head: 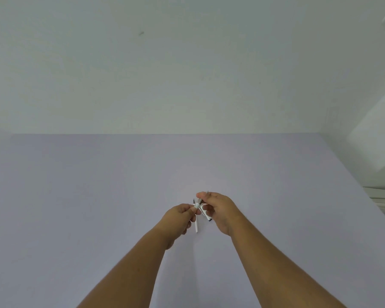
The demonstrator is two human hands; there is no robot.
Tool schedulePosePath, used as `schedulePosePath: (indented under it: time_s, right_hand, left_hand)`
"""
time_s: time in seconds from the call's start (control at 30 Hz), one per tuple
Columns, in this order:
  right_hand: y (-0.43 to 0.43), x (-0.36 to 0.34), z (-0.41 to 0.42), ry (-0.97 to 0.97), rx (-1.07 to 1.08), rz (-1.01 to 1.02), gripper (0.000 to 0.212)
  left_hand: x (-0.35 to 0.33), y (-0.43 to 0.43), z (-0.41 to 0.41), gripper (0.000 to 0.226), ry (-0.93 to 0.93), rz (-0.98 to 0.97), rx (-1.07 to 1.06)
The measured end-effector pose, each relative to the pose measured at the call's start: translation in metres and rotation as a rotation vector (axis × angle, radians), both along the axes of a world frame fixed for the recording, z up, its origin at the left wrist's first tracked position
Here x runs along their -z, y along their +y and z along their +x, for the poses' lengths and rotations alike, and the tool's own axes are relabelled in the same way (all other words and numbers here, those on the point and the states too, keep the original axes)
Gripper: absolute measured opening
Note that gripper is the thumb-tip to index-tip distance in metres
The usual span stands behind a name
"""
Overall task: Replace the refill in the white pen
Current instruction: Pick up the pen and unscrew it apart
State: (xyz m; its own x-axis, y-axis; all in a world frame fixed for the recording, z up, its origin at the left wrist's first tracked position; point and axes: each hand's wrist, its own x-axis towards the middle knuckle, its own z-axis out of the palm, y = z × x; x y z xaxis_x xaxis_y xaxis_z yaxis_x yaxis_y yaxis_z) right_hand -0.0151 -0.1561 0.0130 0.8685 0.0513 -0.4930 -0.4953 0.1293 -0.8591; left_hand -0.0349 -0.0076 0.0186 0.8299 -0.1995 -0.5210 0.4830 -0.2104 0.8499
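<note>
Here, a person's two bare hands met above a pale lilac tabletop [98,196], working the white pen [206,213] apart or together at arm's length. The left hand [180,216] pinched a slim white piece [196,225], its grip closed on the upper end while the lower end pointed down toward the surface. The right hand [218,210] was closed around the patterned white barrel, with a thin dark tip [207,192] poking out above its fingers. Judging by this, the step would go best with both parts held in line, the thin piece fed straight into the barrel without bending, and the barrel steadied rather than squeezed. Much stayed unclear: the fingers covered the joint between the parts, whether the slim piece was the refill or a pen section could not be told, and no spare refill showed anywhere on the tabletop.
</note>
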Motion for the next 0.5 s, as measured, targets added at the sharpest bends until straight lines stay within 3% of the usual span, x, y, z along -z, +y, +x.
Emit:
schedulePosePath:
  time_s: [0.1, 0.23, 0.4, 0.5]
  right_hand:
    - [-0.0018, -0.0012, -0.0028, 0.019, 0.002, -0.101, 0.021]
    - [-0.0072, -0.0036, -0.0054, -0.01, 0.003, 0.068, 0.011]
    - [-0.0059, -0.0068, -0.0055, 0.04, 0.039, -0.047, 0.019]
    - [-0.0084, -0.0074, -0.0052, 0.005, 0.033, 0.07, 0.012]
  left_hand:
    - [-0.0022, 0.0, -0.0024, 0.025, -0.021, 0.048, 0.013]
    - [-0.0045, -0.0005, -0.0048, 0.024, -0.045, 0.075, 0.018]
    - [-0.0061, -0.0039, -0.005, 0.024, -0.08, 0.105, 0.039]
    - [-0.0051, -0.0043, -0.0049, 0.024, -0.088, 0.121, 0.039]
